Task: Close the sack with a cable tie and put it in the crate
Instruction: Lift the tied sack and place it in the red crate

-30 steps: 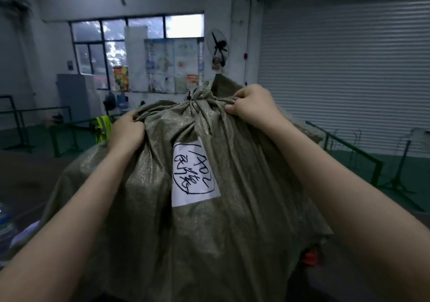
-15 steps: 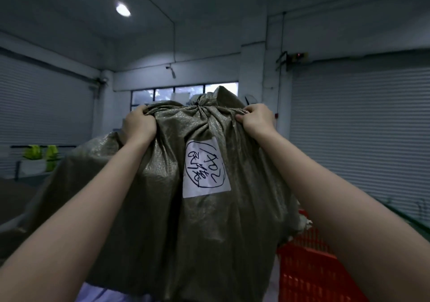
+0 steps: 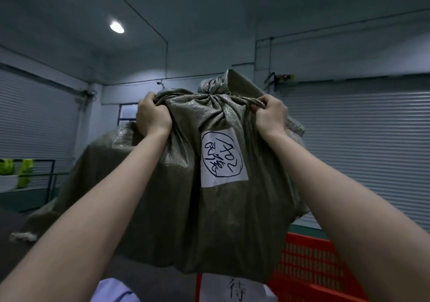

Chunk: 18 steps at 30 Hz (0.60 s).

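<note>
With the neck already cinched, we hold the sack aloft, left hand and right hand with fingers clamped on bunched fabric either side of the neck, above the red crate; next, we judge, a controlled lowering into it.

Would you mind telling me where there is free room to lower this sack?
The sack hangs in both hands, left and right. The red crate shows only at lower right; its inside is hidden, so free room there is unconfirmed. Lower left is crowded by pale fabric.
</note>
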{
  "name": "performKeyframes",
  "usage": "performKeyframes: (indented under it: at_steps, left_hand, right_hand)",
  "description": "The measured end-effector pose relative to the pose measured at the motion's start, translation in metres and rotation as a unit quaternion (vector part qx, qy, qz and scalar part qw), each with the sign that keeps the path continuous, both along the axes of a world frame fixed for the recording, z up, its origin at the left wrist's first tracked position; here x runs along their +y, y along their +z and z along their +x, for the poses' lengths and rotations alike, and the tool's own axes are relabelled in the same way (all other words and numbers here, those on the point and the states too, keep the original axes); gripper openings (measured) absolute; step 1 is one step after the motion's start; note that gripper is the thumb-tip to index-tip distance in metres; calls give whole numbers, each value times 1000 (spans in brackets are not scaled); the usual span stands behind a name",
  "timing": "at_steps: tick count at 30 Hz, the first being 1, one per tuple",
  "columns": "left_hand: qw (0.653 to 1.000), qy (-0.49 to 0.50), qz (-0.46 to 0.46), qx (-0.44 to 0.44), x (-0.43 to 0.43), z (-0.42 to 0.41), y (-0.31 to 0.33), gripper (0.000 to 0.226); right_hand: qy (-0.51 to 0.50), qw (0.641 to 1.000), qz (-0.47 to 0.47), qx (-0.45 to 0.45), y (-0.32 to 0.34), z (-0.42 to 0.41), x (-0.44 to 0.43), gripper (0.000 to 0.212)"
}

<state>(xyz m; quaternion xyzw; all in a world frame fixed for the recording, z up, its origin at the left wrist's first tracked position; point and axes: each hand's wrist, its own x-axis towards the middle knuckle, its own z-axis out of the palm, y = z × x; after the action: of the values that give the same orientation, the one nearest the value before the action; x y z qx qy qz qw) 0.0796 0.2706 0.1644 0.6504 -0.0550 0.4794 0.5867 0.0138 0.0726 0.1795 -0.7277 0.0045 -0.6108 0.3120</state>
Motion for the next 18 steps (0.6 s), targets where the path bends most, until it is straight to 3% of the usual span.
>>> performKeyframes:
  at_steps: [11,18]
  left_hand:
    - [991,-109,-38,-65,-110,52,2,26]
    - [980,-178,-58,-64,-190,99,-23,24]
  right_hand:
    - [-140,982,-52,-116,-13,17,-91,30]
    - [-204,968,-90,-116,-36,34,-151,27]
